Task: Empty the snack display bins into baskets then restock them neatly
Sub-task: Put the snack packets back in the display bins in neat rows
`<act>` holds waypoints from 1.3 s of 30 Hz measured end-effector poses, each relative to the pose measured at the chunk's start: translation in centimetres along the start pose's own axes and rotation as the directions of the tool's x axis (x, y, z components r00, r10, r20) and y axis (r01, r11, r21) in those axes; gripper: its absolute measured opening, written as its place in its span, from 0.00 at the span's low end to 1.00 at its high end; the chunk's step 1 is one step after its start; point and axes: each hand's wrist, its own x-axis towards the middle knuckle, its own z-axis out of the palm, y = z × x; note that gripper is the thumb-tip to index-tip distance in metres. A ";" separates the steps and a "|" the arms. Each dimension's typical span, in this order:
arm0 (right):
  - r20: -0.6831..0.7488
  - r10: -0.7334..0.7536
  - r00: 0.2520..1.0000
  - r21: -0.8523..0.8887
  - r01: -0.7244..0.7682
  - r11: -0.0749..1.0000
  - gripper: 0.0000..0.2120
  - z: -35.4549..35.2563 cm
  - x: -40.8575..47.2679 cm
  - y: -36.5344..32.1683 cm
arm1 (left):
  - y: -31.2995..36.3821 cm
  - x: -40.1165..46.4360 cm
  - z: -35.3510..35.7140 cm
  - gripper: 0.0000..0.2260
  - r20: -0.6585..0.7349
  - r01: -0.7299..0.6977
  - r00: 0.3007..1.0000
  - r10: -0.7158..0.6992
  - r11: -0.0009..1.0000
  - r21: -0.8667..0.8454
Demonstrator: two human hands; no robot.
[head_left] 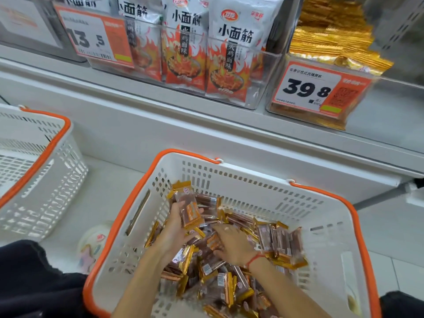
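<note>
Snack packets (231,269), small gold-edged brown ones, lie heaped in the white basket with an orange rim (325,216), which sits on the floor directly below the camera. Both bare forearms reach into that basket. The left hand (176,228) is over the basket's left half, fingers and thumb curled round a short stack of packets (189,208) held upright above the heap. The right hand (234,244), a red string at its wrist, lies palm down on the heap near the basket's middle, fingers spread and bent onto the packets; whether it grips any one of them cannot be told. More packets stand in a loose row against the basket's right side. Left of the basket, on the floor, is a pale round object (94,246), too blurred to identify, and beyond that a second white basket (43,175) with an orange rim. Behind the basket rises the white shelf front (206,136). On the shelf above the basket, a clear bin (263,88) holds white and red flame-printed bags (231,53) standing upright, with a price card reading 13.5 (96,35) on the bin to its left. Up and right of the basket, another clear bin (275,109) holds stacked gold packets (330,40) behind a card reading 39.8 (314,88).
</note>
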 end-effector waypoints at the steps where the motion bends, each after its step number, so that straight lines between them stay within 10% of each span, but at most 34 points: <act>1: -0.050 0.000 0.999 -0.035 -0.002 0.999 0.22 0.6 0.0 0.0 | -0.1 0.1 -0.1 0.15 0.009 0.004 1.000 -0.004 1.000 -0.030; 6: -0.043 0.096 0.994 0.353 -0.075 0.933 0.10 0.7 -1.6 1.3 | -0.2 0.3 -0.7 0.08 -0.116 -0.057 0.991 0.068 0.994 0.088; 13: -0.072 0.291 0.954 0.922 -0.048 0.385 0.19 -6.1 -5.9 2.5 | 0.0 0.5 -0.3 0.03 -0.190 -0.094 0.971 0.145 0.962 0.257; 16: -0.066 0.256 0.964 0.988 0.026 0.155 0.18 -7.7 -6.3 0.7 | 0.3 0.0 1.3 0.24 -0.108 0.020 0.994 0.001 0.982 0.189; 20: -0.187 0.257 0.948 0.950 0.107 0.295 0.13 -8.5 -6.0 -3.2 | 0.8 -0.9 3.4 0.19 0.085 -0.039 0.996 0.033 0.997 0.064; 23: -0.254 0.194 0.947 0.913 0.169 0.371 0.11 -7.7 -5.5 -4.4 | 0.5 -0.3 2.9 0.38 -0.015 -0.105 0.994 0.107 0.989 0.104; 26: -0.306 0.181 0.935 0.707 0.096 0.701 0.13 -5.5 -4.4 -2.7 | 1.3 -0.2 1.3 0.29 -0.149 -0.227 0.958 0.246 0.964 0.136; 29: 0.099 -0.010 0.995 0.163 -0.006 0.987 0.25 -1.5 -3.0 -0.4 | 1.5 0.4 -0.3 0.24 -0.152 -0.207 0.966 0.209 0.978 0.032; 33: 0.236 -0.060 0.970 0.087 0.040 0.995 0.22 0.6 -3.0 0.8 | 1.2 1.5 -0.7 0.12 -0.198 -0.194 0.965 0.172 0.977 -0.092; 39: 0.195 0.085 0.977 0.633 -0.191 0.750 0.12 -5.9 -4.3 2.4 | 1.2 0.9 0.1 0.11 -0.191 -0.162 0.971 0.147 0.985 -0.067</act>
